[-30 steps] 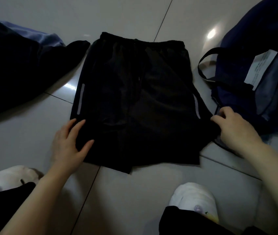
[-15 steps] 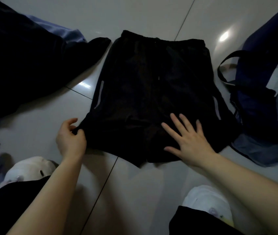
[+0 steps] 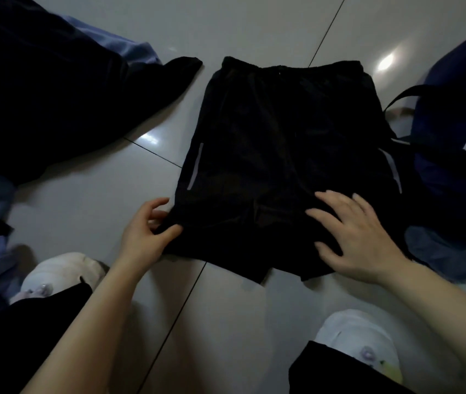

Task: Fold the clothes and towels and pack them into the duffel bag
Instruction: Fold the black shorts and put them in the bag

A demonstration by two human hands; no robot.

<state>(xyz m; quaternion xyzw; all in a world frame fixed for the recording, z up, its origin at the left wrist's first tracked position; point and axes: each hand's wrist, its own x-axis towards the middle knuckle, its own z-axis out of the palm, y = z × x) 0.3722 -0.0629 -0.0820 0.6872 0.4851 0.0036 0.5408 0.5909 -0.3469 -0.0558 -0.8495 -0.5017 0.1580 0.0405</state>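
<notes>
The shorts lie flat on the floor, waistband at the far end. The pile of clothes lies to their left. The duffel bag lies at their right edge. Two feet rest on the floor nearest the camera.

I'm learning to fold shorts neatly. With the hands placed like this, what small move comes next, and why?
Probably lift the left leg hem across toward the right side. The left hand pinches that corner of the black shorts, which lie flat, and the right hand presses flat on the other leg, anchoring it.
</notes>
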